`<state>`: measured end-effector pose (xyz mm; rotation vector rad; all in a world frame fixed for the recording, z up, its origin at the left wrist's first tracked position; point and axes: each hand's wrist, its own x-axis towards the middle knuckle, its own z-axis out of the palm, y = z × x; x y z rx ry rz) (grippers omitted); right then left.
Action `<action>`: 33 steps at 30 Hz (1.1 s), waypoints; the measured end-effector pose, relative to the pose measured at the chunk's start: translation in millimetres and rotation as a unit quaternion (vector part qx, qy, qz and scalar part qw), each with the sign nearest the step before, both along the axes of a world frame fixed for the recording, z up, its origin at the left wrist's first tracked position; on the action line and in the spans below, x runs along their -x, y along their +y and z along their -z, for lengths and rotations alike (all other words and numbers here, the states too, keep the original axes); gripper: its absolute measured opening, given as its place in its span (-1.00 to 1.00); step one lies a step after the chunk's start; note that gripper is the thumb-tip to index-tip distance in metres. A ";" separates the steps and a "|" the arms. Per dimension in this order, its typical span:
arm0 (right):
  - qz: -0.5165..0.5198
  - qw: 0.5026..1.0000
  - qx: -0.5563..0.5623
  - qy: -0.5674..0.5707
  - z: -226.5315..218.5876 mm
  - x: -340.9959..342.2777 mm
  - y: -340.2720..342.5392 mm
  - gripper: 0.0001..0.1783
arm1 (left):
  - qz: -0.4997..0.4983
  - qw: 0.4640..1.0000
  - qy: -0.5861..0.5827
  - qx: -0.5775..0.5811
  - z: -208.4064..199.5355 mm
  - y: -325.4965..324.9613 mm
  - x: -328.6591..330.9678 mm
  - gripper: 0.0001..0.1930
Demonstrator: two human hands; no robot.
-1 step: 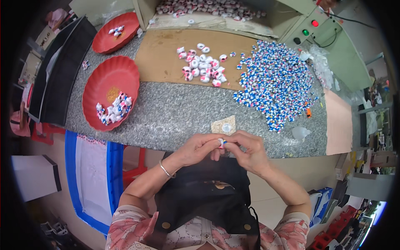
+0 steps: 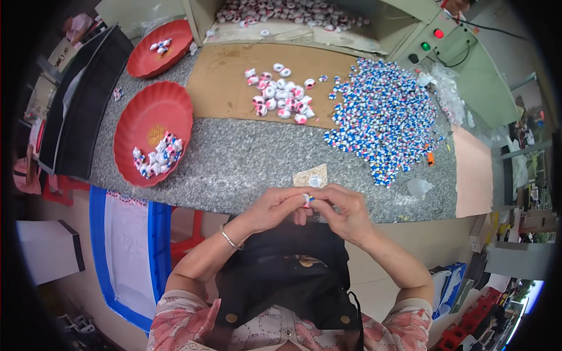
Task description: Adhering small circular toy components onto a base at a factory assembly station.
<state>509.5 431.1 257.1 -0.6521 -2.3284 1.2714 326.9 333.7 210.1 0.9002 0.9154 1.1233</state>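
Observation:
My left hand (image 2: 270, 209) is closed, its thumb and fingers pinching a small white-and-pink toy head (image 2: 306, 201). Against it, my right hand (image 2: 348, 212) is closed on a small blue toy body (image 2: 312, 199), partly hidden by the fingertips. The two pieces touch, but I cannot tell whether they are joined. Just beyond my fingers on the grey speckled table (image 2: 246, 155) lies a beige patch (image 2: 302, 178) with a small clear round piece (image 2: 315, 180). Farther off are a cluster of white-and-pink heads (image 2: 282, 95) on brown cardboard (image 2: 219, 88) and a big pile of blue bodies (image 2: 383, 117).
At the left, a red scalloped bowl (image 2: 130, 126) holds several blue-and-white figures; another red bowl (image 2: 139, 58) stands behind it. A cabinet opening (image 2: 281, 36) at the back holds many heads. A translucent cup-like piece (image 2: 419, 187) and pinkish card (image 2: 473, 172) are at the right.
The whole view has shifted slightly. Both hands keep their pinch on the pieces between them, and the blue piece shows a little less.

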 end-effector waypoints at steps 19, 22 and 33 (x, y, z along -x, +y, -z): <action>0.021 0.893 -0.395 -0.216 34.0 -32.9 105.4 -0.89 | -0.389 0.524 0.752 -0.089 -45.2 -68.2 156.5 -0.67; 0.004 0.873 -0.431 -0.227 31.9 -33.0 101.5 -0.82 | -0.408 0.607 0.652 -0.201 -46.6 -24.3 132.5 -0.67; 0.026 0.901 -0.387 -0.196 28.2 -39.9 99.9 -0.84 | -0.253 0.777 0.551 -0.169 19.7 121.0 137.9 -0.81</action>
